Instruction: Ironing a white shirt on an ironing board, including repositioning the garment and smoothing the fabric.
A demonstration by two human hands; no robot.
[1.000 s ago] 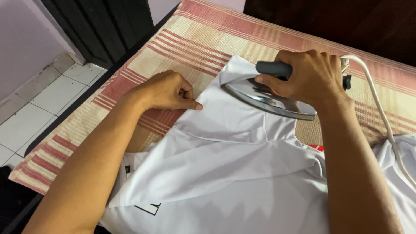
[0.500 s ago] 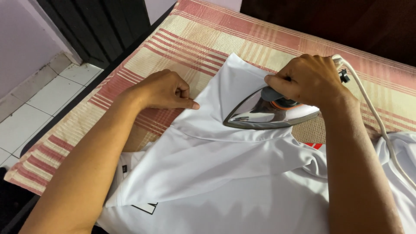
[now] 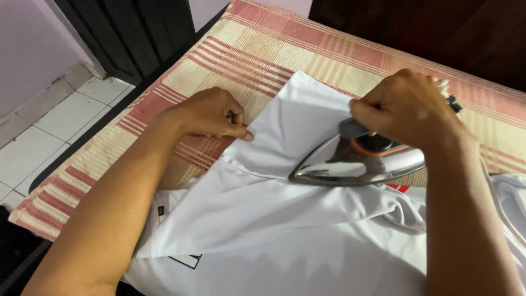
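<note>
Gripping steel iron (image 3: 356, 164) handle, right hand (image 3: 408, 107) fully closed; left hand (image 3: 211, 112) fisted, pinching white shirt (image 3: 263, 203) edge just left of iron, on striped mat (image 3: 263, 52).

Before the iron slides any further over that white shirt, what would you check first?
1. Right hand grips the iron handle: ok.
2. Left hand pins the white shirt edge, apart from the iron: ok.
3. Iron's tip points toward the left hand's side: keep fingers back, ok for now.
4. Cord trails over the shirt at right: not ok.
5. Striped cloth lies flat underneath: ok.
6. Iron's heat: cannot tell.
</note>
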